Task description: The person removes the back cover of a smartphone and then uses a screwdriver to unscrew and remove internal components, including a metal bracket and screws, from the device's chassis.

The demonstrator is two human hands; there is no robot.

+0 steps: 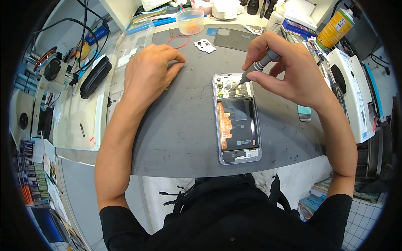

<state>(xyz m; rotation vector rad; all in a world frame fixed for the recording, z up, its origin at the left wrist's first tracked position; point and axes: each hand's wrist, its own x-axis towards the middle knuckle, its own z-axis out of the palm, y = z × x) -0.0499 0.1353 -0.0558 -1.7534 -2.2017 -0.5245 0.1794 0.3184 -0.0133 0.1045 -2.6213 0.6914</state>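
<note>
My right hand [297,69] grips a grey precision screwdriver [260,66], fingers wrapped round its handle. The screwdriver slants down to the left, its tip at the upper board area of an opened smartphone [238,119]. The phone lies face down with its back off, showing a black battery, an orange label strip and camera parts at the top. My left hand [153,73] rests on the grey mat [176,134] left of the phone, fingers curled and thumb and forefinger tips close together. Whether anything is between them is hidden. A red rubber band [179,41] lies just beyond it.
Beyond the phone lie a silvery metal cover plate [205,46] and a dark phone back cover [230,39]. A clear round tub [189,21] stands at the back. At right are a yellow spray can [335,29] and a white device [354,96]; at left, a black case [95,77].
</note>
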